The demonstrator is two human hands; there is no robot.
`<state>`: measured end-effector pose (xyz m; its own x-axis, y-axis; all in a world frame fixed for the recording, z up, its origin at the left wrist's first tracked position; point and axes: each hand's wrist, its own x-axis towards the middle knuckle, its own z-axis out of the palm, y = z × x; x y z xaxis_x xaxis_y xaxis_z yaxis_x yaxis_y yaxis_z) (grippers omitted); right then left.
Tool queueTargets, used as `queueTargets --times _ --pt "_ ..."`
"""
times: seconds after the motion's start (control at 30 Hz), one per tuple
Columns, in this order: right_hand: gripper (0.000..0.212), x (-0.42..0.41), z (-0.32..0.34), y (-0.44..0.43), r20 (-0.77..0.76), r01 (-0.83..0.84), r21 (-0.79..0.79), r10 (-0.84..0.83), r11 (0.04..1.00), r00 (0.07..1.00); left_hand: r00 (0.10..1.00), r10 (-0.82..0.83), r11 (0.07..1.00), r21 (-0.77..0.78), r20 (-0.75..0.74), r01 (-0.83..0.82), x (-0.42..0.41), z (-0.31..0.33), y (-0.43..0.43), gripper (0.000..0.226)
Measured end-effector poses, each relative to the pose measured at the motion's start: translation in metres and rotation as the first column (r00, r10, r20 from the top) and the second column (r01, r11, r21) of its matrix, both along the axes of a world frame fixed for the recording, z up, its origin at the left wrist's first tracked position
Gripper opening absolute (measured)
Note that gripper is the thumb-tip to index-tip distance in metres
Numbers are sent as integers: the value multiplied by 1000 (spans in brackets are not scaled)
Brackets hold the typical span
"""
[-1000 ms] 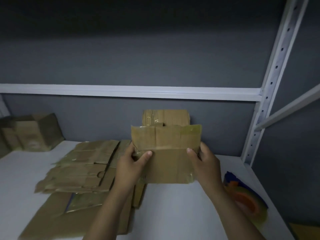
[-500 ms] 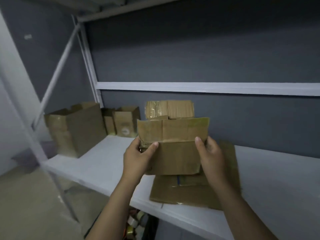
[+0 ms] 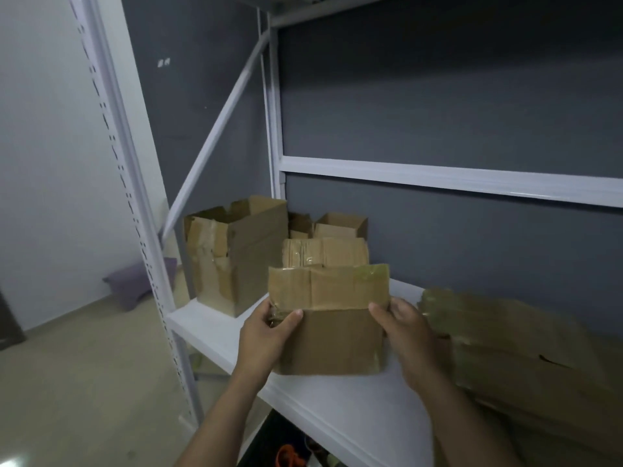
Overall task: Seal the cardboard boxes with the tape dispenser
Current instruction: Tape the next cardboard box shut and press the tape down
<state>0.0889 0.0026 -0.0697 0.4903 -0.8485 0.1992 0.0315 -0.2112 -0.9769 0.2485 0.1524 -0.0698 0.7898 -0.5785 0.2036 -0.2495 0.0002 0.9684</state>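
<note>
Fingers of your left hand (image 3: 266, 335) curl round the left edge of the box (image 3: 337, 342), the thumb pressed on its front face just under the fold. Your right hand (image 3: 409, 335) grips the right edge the same way: thumb on the front, the other fingers hidden behind the side. Both hands are clamped on the box, one on each side.

You hold the box upright, low over the front part of the shelf (image 3: 337, 412). Whether its bottom touches the board, you cannot tell from this view. Its top is open. The near flap (image 3: 328, 286) stands up, with glossy tape on it, and the far flap (image 3: 323, 252) stands up behind it.

To your left, at the shelf's end, sits a big box (image 3: 239, 261), open on top and patched with tape. Behind your box, against the grey wall (image 3: 438, 96), are small boxes (image 3: 340, 224), also open. Just beside your right hand lies flat cardboard (image 3: 505, 342) in a stack. The post (image 3: 129, 203) stands at the shelf's left corner, with the floor (image 3: 84, 382) beyond it.
</note>
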Motion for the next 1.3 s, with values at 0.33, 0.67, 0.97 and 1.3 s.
queueTargets --times 0.33,0.67,0.97,1.3 --pt "22 106 -17 -55 -152 51 27 -46 998 987 984 -169 985 30 -55 171 133 -15 -70 30" --pt "43 176 -13 -79 -363 220 -134 -255 966 896 934 -319 941 172 163 292 200 -8 -139 108" --pt "44 231 -8 -77 -483 327 -218 -393 920 783 865 -295 954 86 406 286 248 -15 -161 84" --pt "55 192 5 -61 -717 127 -369 -369 921 592 588 -262 943 333 765 -13 248 -5 -158 93"
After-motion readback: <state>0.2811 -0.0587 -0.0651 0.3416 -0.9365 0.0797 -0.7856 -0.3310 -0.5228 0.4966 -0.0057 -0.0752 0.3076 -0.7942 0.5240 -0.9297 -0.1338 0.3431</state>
